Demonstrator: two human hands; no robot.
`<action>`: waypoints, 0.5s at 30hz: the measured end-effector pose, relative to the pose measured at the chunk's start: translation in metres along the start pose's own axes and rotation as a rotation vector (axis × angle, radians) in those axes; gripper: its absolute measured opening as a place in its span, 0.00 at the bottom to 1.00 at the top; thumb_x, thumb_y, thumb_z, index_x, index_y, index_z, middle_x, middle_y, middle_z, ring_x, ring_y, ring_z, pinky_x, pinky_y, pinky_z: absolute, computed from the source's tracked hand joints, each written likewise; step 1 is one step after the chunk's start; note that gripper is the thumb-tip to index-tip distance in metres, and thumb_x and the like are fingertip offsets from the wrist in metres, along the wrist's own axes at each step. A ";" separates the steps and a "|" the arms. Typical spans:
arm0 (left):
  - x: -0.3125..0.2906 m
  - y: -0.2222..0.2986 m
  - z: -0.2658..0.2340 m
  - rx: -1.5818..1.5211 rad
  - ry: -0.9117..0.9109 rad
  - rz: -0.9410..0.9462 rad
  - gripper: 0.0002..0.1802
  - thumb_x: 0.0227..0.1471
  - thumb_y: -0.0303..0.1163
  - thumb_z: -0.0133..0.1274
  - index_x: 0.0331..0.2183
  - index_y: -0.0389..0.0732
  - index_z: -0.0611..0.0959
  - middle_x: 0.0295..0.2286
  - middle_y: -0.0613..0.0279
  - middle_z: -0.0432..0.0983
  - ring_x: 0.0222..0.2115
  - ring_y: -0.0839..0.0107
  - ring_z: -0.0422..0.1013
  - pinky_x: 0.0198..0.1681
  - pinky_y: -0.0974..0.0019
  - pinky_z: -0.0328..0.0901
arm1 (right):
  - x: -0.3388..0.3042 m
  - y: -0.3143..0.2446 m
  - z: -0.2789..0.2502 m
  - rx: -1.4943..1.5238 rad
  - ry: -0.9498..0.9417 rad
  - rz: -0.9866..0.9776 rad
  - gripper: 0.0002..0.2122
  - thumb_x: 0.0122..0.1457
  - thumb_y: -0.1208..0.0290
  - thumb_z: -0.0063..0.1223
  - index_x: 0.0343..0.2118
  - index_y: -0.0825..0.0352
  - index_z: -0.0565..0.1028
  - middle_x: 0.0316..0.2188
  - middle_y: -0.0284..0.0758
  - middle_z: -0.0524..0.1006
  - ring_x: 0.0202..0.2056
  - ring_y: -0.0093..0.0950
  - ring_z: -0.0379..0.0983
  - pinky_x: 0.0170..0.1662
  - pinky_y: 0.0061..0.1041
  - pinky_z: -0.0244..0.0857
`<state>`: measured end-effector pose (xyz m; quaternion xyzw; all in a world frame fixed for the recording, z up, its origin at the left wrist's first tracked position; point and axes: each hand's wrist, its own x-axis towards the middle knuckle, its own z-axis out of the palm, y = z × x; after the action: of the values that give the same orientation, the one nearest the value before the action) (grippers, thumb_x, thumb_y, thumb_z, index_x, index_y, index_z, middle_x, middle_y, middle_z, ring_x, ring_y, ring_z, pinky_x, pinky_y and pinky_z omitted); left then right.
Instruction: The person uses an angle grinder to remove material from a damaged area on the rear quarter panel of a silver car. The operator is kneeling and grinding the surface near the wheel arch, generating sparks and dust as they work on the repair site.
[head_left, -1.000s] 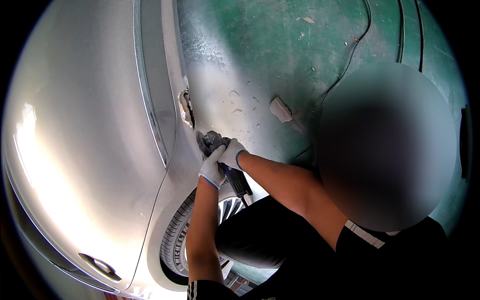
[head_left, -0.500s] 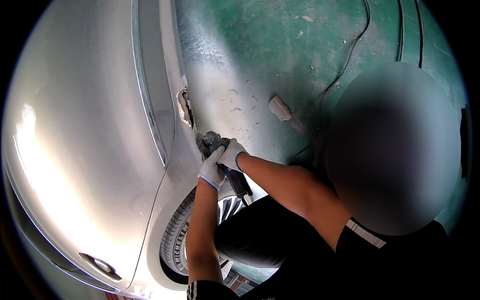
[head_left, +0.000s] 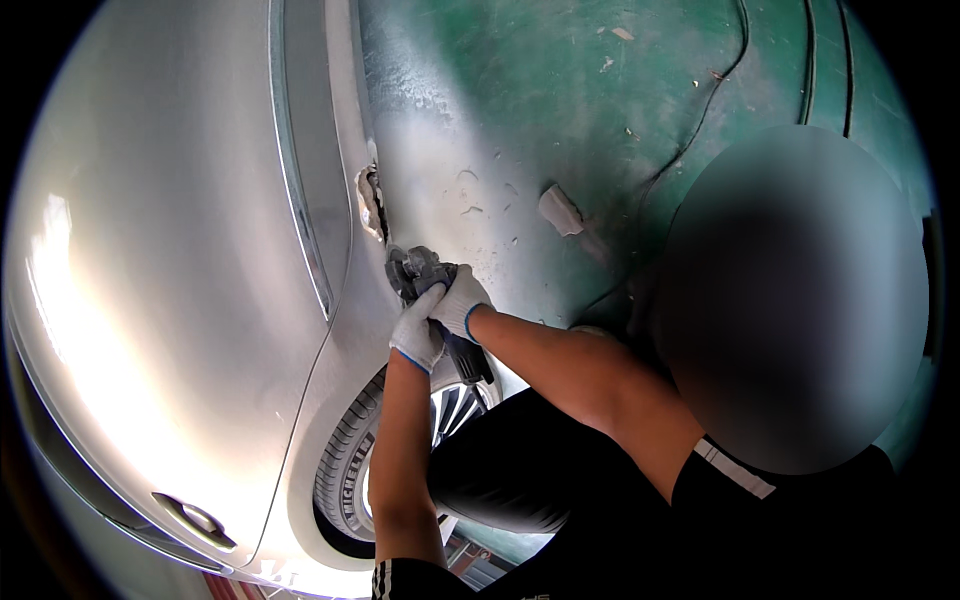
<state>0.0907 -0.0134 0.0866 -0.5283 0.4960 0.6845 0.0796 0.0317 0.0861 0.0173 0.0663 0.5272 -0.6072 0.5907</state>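
My left hand, in a white knit glove with a blue cuff, wraps round the neck of a dark angle grinder. Higher up, near the grinder's head, my right hand grips it in a matching glove. Its disc end is close against the lower edge of a silver car, just nearer than a jagged, torn hole in the sill. Whether the disc touches the metal I cannot tell. The grinder's handle slants down toward the wheel, and my hands hide its middle.
Beside my left forearm is the car's tyre, with a spoked wheel partly behind my leg. A pale scrap lies on the green floor. Dark cables cross it. A blurred round patch hides the right side.
The grinder and both hands have shifted slightly left and farther away, and more of the grinder's head shows. The whole view has also moved a little. Both hands keep their grip.
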 end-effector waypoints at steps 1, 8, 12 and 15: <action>-0.002 0.000 -0.001 -0.018 -0.006 -0.021 0.21 0.62 0.30 0.58 0.55 0.35 0.79 0.50 0.52 0.80 0.52 0.56 0.76 0.60 0.54 0.69 | -0.003 -0.001 -0.001 0.008 -0.004 0.006 0.41 0.47 0.56 0.71 0.59 0.78 0.63 0.50 0.56 0.79 0.52 0.48 0.80 0.56 0.40 0.74; -0.006 -0.012 -0.018 -0.051 -0.004 -0.042 0.21 0.62 0.29 0.57 0.56 0.34 0.79 0.51 0.51 0.80 0.52 0.55 0.76 0.62 0.52 0.67 | -0.010 0.011 0.010 -0.009 0.001 0.026 0.41 0.48 0.56 0.70 0.58 0.77 0.63 0.49 0.56 0.80 0.52 0.49 0.80 0.56 0.41 0.74; -0.005 -0.006 -0.020 -0.007 -0.026 -0.047 0.22 0.63 0.30 0.56 0.57 0.33 0.77 0.52 0.48 0.79 0.54 0.53 0.75 0.63 0.51 0.66 | -0.010 0.010 0.016 0.035 0.069 0.021 0.41 0.47 0.55 0.71 0.58 0.76 0.63 0.48 0.56 0.80 0.50 0.49 0.81 0.53 0.41 0.75; -0.010 -0.013 -0.030 -0.027 -0.047 -0.046 0.23 0.63 0.30 0.55 0.57 0.33 0.77 0.52 0.49 0.79 0.54 0.54 0.75 0.63 0.51 0.66 | -0.018 0.014 0.020 0.024 0.069 0.002 0.41 0.47 0.54 0.71 0.58 0.75 0.63 0.48 0.56 0.80 0.49 0.49 0.81 0.53 0.41 0.75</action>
<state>0.1225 -0.0260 0.0890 -0.5245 0.4723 0.7013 0.0998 0.0589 0.0874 0.0306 0.0950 0.5398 -0.6103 0.5720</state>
